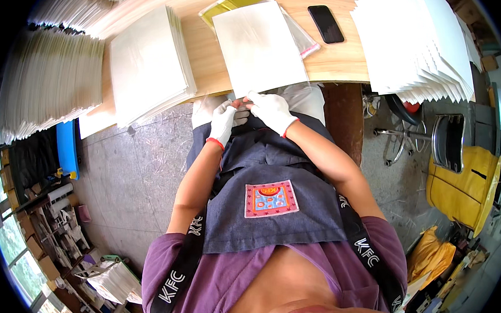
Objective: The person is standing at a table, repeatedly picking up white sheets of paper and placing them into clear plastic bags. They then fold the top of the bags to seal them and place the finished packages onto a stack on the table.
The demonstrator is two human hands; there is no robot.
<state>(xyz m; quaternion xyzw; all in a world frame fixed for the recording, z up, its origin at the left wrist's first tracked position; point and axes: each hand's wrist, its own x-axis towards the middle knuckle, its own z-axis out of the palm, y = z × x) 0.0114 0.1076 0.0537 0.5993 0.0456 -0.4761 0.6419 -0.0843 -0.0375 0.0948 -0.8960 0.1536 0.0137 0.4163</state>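
Observation:
A white board or sheet stack lies at the table's front edge, and clear plastic film shows past its near edge, like a sleeve. Both my hands wear white gloves with red cuffs and bare fingertips. They meet just below that edge. My left hand is closed, thumb and forefinger pinched at the film's edge. Close beside it, my right hand has its fingers bent and pinching at the same edge. Exactly how much film each holds is partly hidden. Under the board are a yellow item and another clear bag.
Left of the board stands a stack of white sheets, with a taller stack farther left. A black phone lies to the right, before a high fanned white stack. A wheeled chair stands on the floor at right.

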